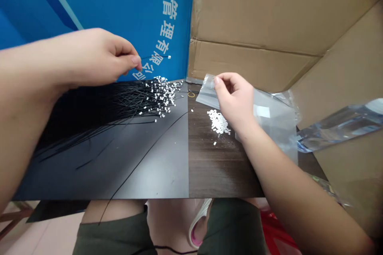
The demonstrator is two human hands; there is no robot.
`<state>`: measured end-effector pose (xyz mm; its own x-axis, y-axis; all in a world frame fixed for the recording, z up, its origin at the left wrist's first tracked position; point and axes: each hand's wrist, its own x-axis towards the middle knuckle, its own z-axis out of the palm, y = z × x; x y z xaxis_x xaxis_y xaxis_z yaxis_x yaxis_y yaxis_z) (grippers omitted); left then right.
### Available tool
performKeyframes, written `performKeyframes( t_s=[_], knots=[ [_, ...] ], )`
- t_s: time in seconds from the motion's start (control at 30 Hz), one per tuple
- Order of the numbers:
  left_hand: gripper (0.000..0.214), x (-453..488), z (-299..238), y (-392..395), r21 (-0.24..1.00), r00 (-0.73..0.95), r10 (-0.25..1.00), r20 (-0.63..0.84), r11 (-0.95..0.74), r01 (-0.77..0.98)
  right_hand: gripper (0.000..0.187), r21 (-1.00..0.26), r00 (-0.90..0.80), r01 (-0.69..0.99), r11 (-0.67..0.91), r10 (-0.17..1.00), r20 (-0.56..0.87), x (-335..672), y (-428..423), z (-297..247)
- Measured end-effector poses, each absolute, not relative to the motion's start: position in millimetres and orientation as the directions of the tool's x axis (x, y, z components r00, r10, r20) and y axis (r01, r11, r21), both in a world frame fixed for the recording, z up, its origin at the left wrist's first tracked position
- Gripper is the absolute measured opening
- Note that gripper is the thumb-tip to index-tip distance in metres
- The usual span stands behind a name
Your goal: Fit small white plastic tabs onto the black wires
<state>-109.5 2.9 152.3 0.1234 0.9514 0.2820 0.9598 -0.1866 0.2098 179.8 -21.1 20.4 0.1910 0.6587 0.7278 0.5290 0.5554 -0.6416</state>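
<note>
While pinching a black cord [154,56] in the left hand [104,57], upper left of frame centre, grips a clear bag [271,129] by its edge with the right hand [236,95], right of centre; expect light, limp cord, best held near its white tip [169,57]; expect slippery, soft plastic.

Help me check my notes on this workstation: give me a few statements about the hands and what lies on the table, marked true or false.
1. The left hand holds a thin black strand with a white tip. True.
2. The right hand holds a blue box. False: it holds a clear plastic bag.
3. A loose strand crosses the near edge of the table. True.
4. The bundle of black strands lies right of the white pieces. False: it lies left of them.
</note>
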Motion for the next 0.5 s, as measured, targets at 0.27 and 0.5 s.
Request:
performKeyframes(
  t_s=[0.27, 0.5],
  knots=[
    [0.041, -116.7, 95.4, 48.2, -0.113, 0.271, 0.958, 0.096, -0.260, 0.959, 0.014, -0.565, 0.098, 0.644, 0.516, 0.677, 0.729, 180.2, -24.5, 29.8],
    [0.030, -50.7, 23.8, 10.5, 0.265, 0.430, 0.894, 0.127, -0.448, 0.854, 0.013, -0.596, 0.133, 0.652, 0.469, 0.703, 0.699, 180.0, -21.9, 20.9]
  ],
)
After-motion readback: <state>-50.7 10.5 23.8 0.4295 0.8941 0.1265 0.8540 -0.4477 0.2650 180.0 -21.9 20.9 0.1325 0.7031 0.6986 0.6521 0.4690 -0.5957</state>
